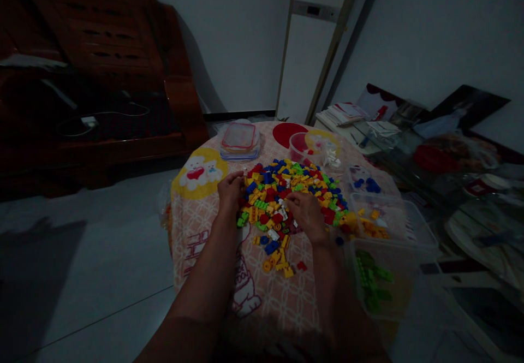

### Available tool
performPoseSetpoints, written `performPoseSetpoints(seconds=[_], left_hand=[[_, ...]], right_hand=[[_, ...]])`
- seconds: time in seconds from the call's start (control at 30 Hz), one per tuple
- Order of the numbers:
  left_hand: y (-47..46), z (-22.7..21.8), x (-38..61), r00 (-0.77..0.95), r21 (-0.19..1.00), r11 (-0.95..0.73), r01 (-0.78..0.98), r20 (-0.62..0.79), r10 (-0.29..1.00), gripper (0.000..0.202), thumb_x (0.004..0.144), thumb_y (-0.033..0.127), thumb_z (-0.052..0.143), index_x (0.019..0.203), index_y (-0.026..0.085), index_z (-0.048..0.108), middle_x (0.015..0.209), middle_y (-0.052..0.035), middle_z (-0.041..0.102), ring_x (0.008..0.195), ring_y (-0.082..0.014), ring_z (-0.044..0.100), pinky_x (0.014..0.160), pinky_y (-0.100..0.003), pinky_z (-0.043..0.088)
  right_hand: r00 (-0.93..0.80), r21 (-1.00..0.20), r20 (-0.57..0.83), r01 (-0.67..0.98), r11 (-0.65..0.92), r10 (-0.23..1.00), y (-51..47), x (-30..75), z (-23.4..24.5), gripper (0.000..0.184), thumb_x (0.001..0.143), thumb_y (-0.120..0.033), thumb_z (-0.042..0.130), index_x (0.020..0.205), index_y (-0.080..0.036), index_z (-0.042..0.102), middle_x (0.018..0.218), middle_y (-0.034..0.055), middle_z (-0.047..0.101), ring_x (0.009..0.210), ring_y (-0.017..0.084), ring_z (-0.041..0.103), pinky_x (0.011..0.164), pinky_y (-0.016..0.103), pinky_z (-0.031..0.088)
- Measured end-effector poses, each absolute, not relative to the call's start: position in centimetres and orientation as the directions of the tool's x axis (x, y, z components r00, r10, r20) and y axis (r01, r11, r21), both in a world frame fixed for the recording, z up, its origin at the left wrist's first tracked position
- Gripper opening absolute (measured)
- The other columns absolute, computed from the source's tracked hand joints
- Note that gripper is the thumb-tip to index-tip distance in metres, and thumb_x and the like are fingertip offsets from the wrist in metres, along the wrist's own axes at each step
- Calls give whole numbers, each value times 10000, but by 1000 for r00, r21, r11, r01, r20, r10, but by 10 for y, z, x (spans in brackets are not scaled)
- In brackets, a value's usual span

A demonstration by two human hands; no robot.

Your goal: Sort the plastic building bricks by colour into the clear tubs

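Note:
A heap of toy building bricks (pixel 301 180) in red, yellow, blue, green and white lies on the cloth-covered round table. At the heap's left edge my left hand (pixel 231 189) has its fingers curled inward; what is between them is too dark and small to name. My right hand (pixel 306 213) reaches into the middle of the heap with thumb and fingers pinched together. White bricks (pixel 283 210) lie right at its fingertips, and I cannot tell whether one is gripped. Some yellow bricks (pixel 280 259) and a blue brick (pixel 271 247) have spread toward me, between my forearms.
Clear plastic boxes at the right hold green bricks (pixel 372 281), yellow bricks (pixel 373 229) and blue bricks (pixel 367 185). Behind the heap stand a round tub (pixel 298 147), a bag of white pieces (pixel 331 155) and stacked lids (pixel 239 139). A wooden bench (pixel 182 106) is at left.

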State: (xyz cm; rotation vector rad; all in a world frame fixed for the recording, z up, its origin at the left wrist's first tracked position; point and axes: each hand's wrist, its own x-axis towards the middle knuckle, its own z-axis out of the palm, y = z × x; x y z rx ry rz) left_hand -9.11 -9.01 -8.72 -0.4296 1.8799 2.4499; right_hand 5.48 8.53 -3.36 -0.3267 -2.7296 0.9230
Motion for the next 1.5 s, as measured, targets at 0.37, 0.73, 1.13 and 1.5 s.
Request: performPoseSetpoints(seconds=[0.37, 0.73, 1.13, 1.5], left_hand=[[-91, -89, -91, -969, 949, -269, -164, -207, -137, 344, 653, 222, 632, 960, 139, 763, 819, -62, 726, 723, -160, 657, 671, -274, 531], [-91, -92, -91, -970, 940, -302, -157, -204, -129, 353, 633, 223, 636, 953, 141, 760, 811, -54, 730, 676, -140, 638, 616, -240, 504], [-90, -89, -91, -965, 940, -294, -174, -223, -140, 359, 627, 224, 631, 948, 136, 767, 793, -59, 728, 670, -144, 629, 637, -256, 507], [-90, -88, -90, -967, 934, -317, -162, -215, -138, 344, 593, 227, 652, 909, 139, 756, 745, -44, 714, 643, -138, 616, 617, -251, 505]], right_hand=[[-943, -763, 81, 150, 629, 324, 73, 56, -44, 122, 844, -258, 645, 880, -238, 759, 835, 31, 782, 810, 198, 733, 715, 252, 511], [-816, -999, -9, 37, 37, 577, 102, 36, -27, 284, 681, -403, 680, 868, -192, 651, 539, -45, 630, 395, 139, 574, 371, 212, 424], [-892, -629, 185, 215, 747, 412, 89, 40, -25, 125, 837, -278, 654, 739, -230, 716, 786, 30, 750, 778, 193, 689, 696, 264, 473], [-951, -388, 132, 211, 897, 281, 70, 33, -34, 120, 852, -199, 640, 951, -223, 701, 872, 72, 755, 855, 225, 702, 751, 296, 477]])
